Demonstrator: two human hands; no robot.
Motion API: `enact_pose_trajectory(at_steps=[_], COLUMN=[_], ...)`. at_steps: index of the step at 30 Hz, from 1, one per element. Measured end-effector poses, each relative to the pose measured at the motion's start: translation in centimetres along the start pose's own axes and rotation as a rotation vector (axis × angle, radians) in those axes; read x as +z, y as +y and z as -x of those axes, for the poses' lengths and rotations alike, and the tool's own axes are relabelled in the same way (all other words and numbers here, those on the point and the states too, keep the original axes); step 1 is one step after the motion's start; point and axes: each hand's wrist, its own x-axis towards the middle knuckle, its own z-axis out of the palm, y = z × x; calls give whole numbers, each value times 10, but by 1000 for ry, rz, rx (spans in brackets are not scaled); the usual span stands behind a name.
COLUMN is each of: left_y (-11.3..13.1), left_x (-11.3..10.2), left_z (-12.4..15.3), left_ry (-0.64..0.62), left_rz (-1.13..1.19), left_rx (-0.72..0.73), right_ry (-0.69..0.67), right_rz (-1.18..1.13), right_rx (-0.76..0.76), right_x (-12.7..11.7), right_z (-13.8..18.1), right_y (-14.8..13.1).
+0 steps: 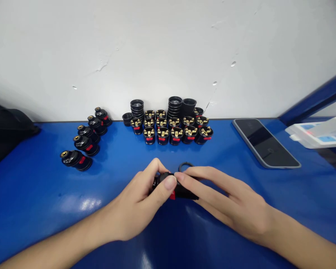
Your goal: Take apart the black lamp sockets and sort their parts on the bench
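**While one fitting (186, 192) is held in both hands, five capped ones are set aside**

As is shown by the head view, the held fitting, black with a red part, is kept low over the middle of the blue tabletop (114, 186). It is gripped at its left end by the left hand (137, 207), whose thumb is pressed against it. The grip of the right hand (238, 207) is closed on the other end, with the index finger laid along the top. Whether its end is fully capped cannot be told, since it is covered by the fingers. A black ring (186, 164) is seen just beyond the right fingertips; whether it is touched is unclear.

At the left, five capped fittings (85, 145) are lined up on a slant and can be judged done. Against the wall (168, 56), more than a dozen open fittings (174, 122) are grouped, their gold contacts exposed; these are judged untreated. Stacked black parts (175, 108) are placed behind them. By that count, well under half appears to be finished.
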Motion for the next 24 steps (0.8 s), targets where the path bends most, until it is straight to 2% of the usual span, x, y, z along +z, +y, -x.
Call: enact_pose_trajectory(at_steps=[2, 4, 7, 9, 12, 14, 16, 18, 21, 24], left_y=[-2, -4, -9, -10, -9, -7, -5, -5, -7, -10], left_x=[0, 2, 5, 7, 9, 9, 8, 7, 6, 6], left_z=[-1, -2, -3, -3, -5, -7, -7, -6, -3, -2], left_ry=[18, 30, -2, 7, 47, 26, -1, 22, 54, 40], left_rz=[15, -14, -77, -76, 13, 132, 240, 230, 42, -47], left_rx=[-7, 53, 199, 217, 80, -34, -75, -13, 140, 176], right_ry=[62, 122, 73, 57, 150, 197, 202, 202, 147, 82], right_rz=[-37, -142, -350, -431, -400, -324, -294, -341, -428, -448], right_rx=[61, 133, 329, 396, 295, 189, 141, 174, 328, 428], right_x=[1, 3, 6, 7, 11, 12, 12, 11, 9, 7], right_z=[-4, -8, -13, -13, -12, -11, -10, -10, -11, -12], right_y=[-1, -3, -5, -5, -5, -6, -7, -8, -8, -7])
